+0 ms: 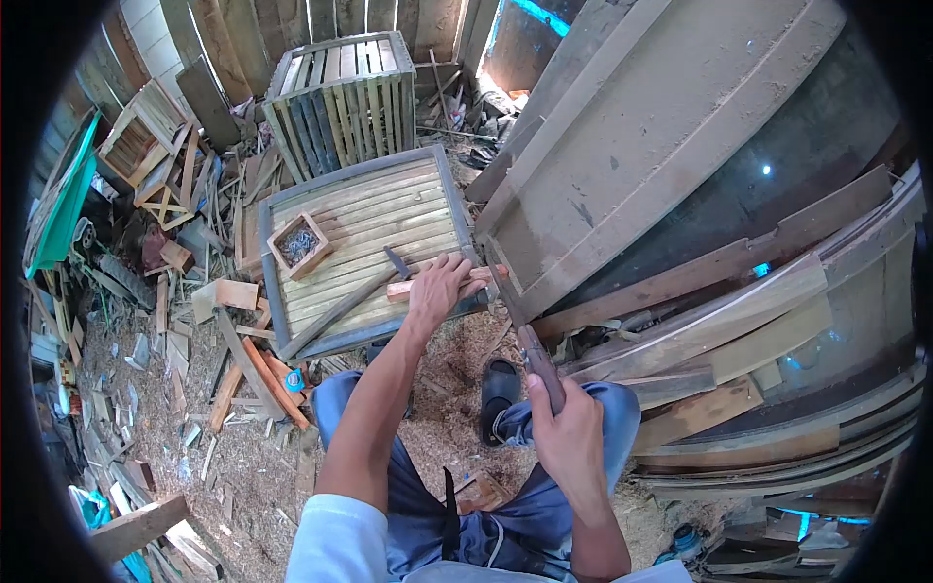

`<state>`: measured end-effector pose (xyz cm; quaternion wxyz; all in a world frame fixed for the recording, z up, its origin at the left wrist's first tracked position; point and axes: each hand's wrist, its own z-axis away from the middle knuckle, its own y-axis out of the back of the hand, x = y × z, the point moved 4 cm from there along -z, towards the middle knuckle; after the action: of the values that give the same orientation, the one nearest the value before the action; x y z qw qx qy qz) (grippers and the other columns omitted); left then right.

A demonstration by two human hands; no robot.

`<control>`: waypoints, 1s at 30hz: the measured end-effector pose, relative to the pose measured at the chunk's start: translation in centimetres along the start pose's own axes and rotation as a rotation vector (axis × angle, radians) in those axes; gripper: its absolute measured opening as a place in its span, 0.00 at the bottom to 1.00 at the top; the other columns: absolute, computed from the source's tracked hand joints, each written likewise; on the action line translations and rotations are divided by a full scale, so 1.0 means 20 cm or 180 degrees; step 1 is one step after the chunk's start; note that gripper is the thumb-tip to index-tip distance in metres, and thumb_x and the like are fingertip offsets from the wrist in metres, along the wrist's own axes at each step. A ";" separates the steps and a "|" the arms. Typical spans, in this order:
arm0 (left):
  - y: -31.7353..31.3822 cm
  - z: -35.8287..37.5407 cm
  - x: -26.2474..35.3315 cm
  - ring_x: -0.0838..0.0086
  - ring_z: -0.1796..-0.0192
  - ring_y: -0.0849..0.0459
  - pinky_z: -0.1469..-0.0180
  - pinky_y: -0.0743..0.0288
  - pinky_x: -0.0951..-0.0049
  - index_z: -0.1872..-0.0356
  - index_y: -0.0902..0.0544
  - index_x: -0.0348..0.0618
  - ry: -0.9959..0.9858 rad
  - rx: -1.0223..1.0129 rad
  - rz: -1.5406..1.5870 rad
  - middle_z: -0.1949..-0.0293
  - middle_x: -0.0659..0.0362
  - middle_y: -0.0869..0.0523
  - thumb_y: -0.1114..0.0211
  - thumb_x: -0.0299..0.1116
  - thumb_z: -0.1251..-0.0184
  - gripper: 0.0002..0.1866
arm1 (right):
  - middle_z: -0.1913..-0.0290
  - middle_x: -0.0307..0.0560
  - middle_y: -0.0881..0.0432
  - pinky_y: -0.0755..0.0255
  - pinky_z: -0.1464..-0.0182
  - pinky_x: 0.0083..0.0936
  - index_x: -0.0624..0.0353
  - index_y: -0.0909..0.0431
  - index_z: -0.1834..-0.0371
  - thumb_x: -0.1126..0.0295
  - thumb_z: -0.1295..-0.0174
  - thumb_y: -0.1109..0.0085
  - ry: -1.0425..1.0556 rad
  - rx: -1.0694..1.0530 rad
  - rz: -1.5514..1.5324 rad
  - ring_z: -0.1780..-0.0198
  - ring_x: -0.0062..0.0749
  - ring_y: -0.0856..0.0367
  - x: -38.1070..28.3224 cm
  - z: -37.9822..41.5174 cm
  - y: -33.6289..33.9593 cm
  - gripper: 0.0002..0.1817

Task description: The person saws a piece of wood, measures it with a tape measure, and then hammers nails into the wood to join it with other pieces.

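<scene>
Fingers, L hand (439,289): closed over wood piece (399,291) atop slatted crate (379,223), at nr R corner; R hand (568,429): wrapped round bladed tool (534,356), R of crate. Prob. light, stiff; hold mid-length, off blade.

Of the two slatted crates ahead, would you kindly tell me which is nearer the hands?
The front crate, which bears the small box; the left hand holds a wood piece over its edge, while the rear crate stands farther away.
</scene>
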<state>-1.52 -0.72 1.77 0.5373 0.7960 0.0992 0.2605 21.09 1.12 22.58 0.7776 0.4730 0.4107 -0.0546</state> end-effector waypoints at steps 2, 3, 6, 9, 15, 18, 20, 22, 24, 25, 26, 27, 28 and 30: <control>0.02 0.01 0.01 0.65 0.52 0.23 0.53 0.29 0.62 0.60 0.23 0.47 -0.0062 0.0117 0.0004 0.59 0.60 0.23 0.43 0.55 0.34 0.20 | 0.80 0.63 0.23 0.31 0.70 0.43 0.69 0.23 0.74 0.56 0.34 0.42 0.0098 0.0115 0.0088 0.74 0.60 0.20 0.05 -0.08 -0.11 0.23; 0.03 0.00 0.02 0.64 0.53 0.23 0.53 0.29 0.62 0.59 0.23 0.46 -0.0117 0.0189 0.0004 0.59 0.59 0.23 0.43 0.54 0.34 0.20 | 0.80 0.64 0.23 0.31 0.69 0.45 0.69 0.23 0.75 0.56 0.34 0.43 0.0140 0.0167 0.0156 0.73 0.61 0.20 0.06 -0.10 -0.14 0.23; 0.00 -0.03 0.02 0.64 0.53 0.23 0.54 0.28 0.62 0.60 0.23 0.46 -0.0164 0.0307 0.0027 0.59 0.59 0.23 0.42 0.53 0.34 0.20 | 0.79 0.69 0.23 0.30 0.67 0.50 0.69 0.25 0.77 0.56 0.34 0.43 0.0206 0.0312 0.0400 0.70 0.66 0.20 0.07 -0.15 -0.19 0.24; 0.00 -0.05 0.01 0.63 0.53 0.23 0.54 0.28 0.61 0.60 0.23 0.46 -0.0063 0.0173 0.0104 0.58 0.59 0.23 0.42 0.53 0.34 0.20 | 0.79 0.69 0.23 0.30 0.67 0.49 0.70 0.25 0.77 0.55 0.34 0.44 0.0283 0.0286 0.0240 0.70 0.65 0.20 0.08 -0.17 -0.15 0.25; 0.03 -0.06 -0.02 0.60 0.54 0.19 0.54 0.23 0.62 0.64 0.23 0.45 -0.0028 -0.0140 0.0283 0.62 0.56 0.19 0.46 0.55 0.31 0.21 | 0.83 0.60 0.25 0.31 0.71 0.43 0.68 0.26 0.77 0.52 0.34 0.43 0.0318 0.0169 -0.0208 0.77 0.52 0.21 0.17 -0.17 -0.15 0.26; 0.00 -0.06 -0.02 0.60 0.55 0.19 0.56 0.24 0.61 0.67 0.25 0.44 -0.0113 0.0101 0.0325 0.64 0.56 0.20 0.45 0.53 0.32 0.21 | 0.85 0.54 0.26 0.32 0.73 0.40 0.68 0.27 0.78 0.52 0.34 0.43 0.0342 0.0302 -0.0445 0.80 0.43 0.23 0.28 -0.15 -0.19 0.26; 0.01 -0.05 -0.02 0.60 0.55 0.19 0.55 0.24 0.61 0.67 0.25 0.43 -0.0090 0.0046 0.0303 0.63 0.56 0.20 0.45 0.54 0.32 0.21 | 0.84 0.49 0.25 0.32 0.73 0.37 0.69 0.26 0.74 0.54 0.33 0.43 0.0121 0.0086 -0.0993 0.79 0.36 0.23 0.46 -0.15 -0.28 0.25; 0.01 -0.05 -0.02 0.60 0.55 0.19 0.55 0.25 0.61 0.67 0.25 0.44 -0.0175 0.0171 0.0279 0.63 0.56 0.20 0.45 0.54 0.32 0.21 | 0.79 0.57 0.22 0.31 0.69 0.42 0.68 0.23 0.70 0.54 0.33 0.44 -0.0075 -0.0098 -0.1001 0.74 0.50 0.21 0.50 -0.13 -0.29 0.22; 0.00 -0.04 -0.02 0.60 0.55 0.19 0.55 0.25 0.62 0.67 0.25 0.44 -0.0168 0.0148 0.0257 0.63 0.56 0.20 0.44 0.54 0.32 0.21 | 0.76 0.62 0.20 0.30 0.66 0.45 0.67 0.22 0.67 0.54 0.33 0.44 0.0054 -0.0095 -0.0752 0.69 0.59 0.20 0.46 -0.11 -0.28 0.21; 0.00 -0.04 -0.02 0.60 0.55 0.19 0.54 0.25 0.62 0.67 0.25 0.44 -0.0115 0.0068 0.0248 0.63 0.56 0.20 0.44 0.54 0.32 0.21 | 0.74 0.63 0.20 0.29 0.66 0.46 0.67 0.23 0.65 0.54 0.33 0.44 0.0286 -0.0003 -0.0496 0.68 0.61 0.19 0.38 -0.09 -0.24 0.21; 0.01 -0.05 -0.02 0.60 0.55 0.19 0.54 0.25 0.62 0.67 0.25 0.44 -0.0061 0.0013 0.0239 0.63 0.56 0.20 0.44 0.55 0.32 0.21 | 0.73 0.64 0.20 0.29 0.65 0.47 0.67 0.24 0.64 0.54 0.33 0.44 0.0542 0.0099 -0.0233 0.66 0.63 0.19 0.33 -0.08 -0.22 0.21; 0.01 -0.06 -0.03 0.60 0.54 0.19 0.54 0.25 0.62 0.67 0.25 0.44 -0.0046 0.0039 0.0260 0.63 0.56 0.20 0.44 0.55 0.33 0.22 | 0.72 0.65 0.19 0.28 0.64 0.48 0.67 0.24 0.63 0.54 0.33 0.44 0.0490 0.0034 -0.0140 0.65 0.64 0.19 0.34 -0.08 -0.24 0.21; 0.00 -0.05 -0.04 0.60 0.54 0.19 0.54 0.25 0.61 0.67 0.25 0.44 -0.0038 0.0052 0.0290 0.63 0.56 0.20 0.44 0.55 0.33 0.22 | 0.71 0.66 0.19 0.28 0.64 0.50 0.67 0.25 0.62 0.54 0.33 0.44 0.0421 -0.0027 -0.0046 0.63 0.65 0.20 0.38 -0.07 -0.28 0.21; 0.00 -0.07 -0.03 0.60 0.54 0.19 0.54 0.25 0.61 0.67 0.25 0.44 0.0007 0.0048 0.0319 0.63 0.56 0.20 0.44 0.55 0.33 0.22 | 0.71 0.69 0.20 0.29 0.65 0.51 0.66 0.28 0.63 0.53 0.33 0.45 0.0331 -0.0047 -0.0076 0.64 0.67 0.21 0.51 -0.05 -0.36 0.22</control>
<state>-2.79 0.09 1.88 0.5174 0.8037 0.0617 0.2872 23.79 1.08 10.44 0.7579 0.4645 0.4566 -0.0362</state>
